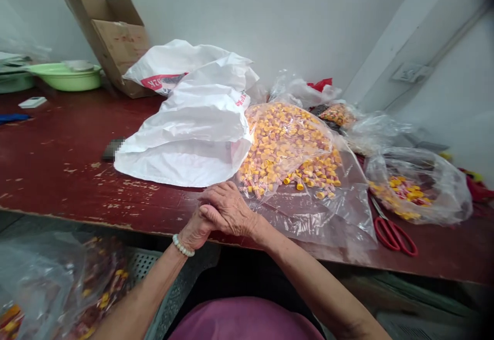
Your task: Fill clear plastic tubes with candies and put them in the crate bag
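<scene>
My left hand (197,226), with a pale bead bracelet (183,246) at its wrist, rests at the table's front edge. Over it lies my right hand (231,209), the two clasped together with fingers closed; I see no object in them, though the left fingers are mostly hidden. Just beyond the hands, a white woven sack (193,129) lies on the table, its wide mouth facing me. Touching it on the right, a clear plastic bag (347,201) spreads out, holding many small yellow-capped pieces (285,139) with pinkish parts.
Red-handled scissors (395,234) lie right, beside another clear bag (447,196) of yellow pieces. A cardboard box (121,47) and green basin (73,78) stand back left on the worn red table (77,175). Below left, a plastic bag (42,268) sits near a perforated crate (143,263).
</scene>
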`<action>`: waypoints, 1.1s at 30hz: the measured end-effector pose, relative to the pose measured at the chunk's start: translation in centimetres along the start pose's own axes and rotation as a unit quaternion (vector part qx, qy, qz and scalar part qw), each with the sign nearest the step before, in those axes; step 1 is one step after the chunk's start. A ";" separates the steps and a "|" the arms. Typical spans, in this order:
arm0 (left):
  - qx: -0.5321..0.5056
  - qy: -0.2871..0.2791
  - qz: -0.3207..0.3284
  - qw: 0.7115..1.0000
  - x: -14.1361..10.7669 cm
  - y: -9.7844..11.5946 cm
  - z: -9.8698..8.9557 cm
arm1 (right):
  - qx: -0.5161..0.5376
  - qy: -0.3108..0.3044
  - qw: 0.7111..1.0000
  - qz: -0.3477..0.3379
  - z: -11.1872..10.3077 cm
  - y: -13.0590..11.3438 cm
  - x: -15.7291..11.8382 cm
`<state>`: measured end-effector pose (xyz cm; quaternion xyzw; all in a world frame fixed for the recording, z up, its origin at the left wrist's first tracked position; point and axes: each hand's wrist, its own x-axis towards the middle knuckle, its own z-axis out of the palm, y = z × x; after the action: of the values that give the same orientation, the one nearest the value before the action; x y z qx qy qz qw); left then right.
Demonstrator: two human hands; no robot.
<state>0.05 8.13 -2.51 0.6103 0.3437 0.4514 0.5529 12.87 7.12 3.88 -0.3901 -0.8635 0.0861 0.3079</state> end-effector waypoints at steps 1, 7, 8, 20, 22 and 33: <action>-0.024 0.001 0.003 1.000 0.0 0.2 0.5 | 0.005 0.008 1.000 -0.002 -0.6 -0.2 -0.5; -0.183 -0.009 -0.144 0.972 -0.3 2.9 2.0 | -0.036 0.166 0.969 0.178 -5.6 4.2 -7.6; -0.183 -0.004 -0.157 0.970 -0.5 3.1 1.9 | -0.088 0.185 0.943 0.262 -6.4 6.2 -9.1; -0.102 0.007 -0.178 0.979 -2.0 2.1 4.9 | -0.269 0.155 0.842 0.442 -6.7 17.7 -14.5; -0.074 -0.004 -0.168 0.983 -2.0 2.1 5.3 | -0.263 0.157 0.837 0.453 -6.7 17.9 -13.9; -0.007 -0.024 -0.119 0.993 -2.2 3.2 6.3 | 0.082 0.185 0.929 0.309 -7.1 5.0 -13.5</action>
<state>4.87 3.34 0.36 0.5720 0.3976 0.3702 0.6146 27.02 0.05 1.31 -0.6204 -0.6175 0.1736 0.4514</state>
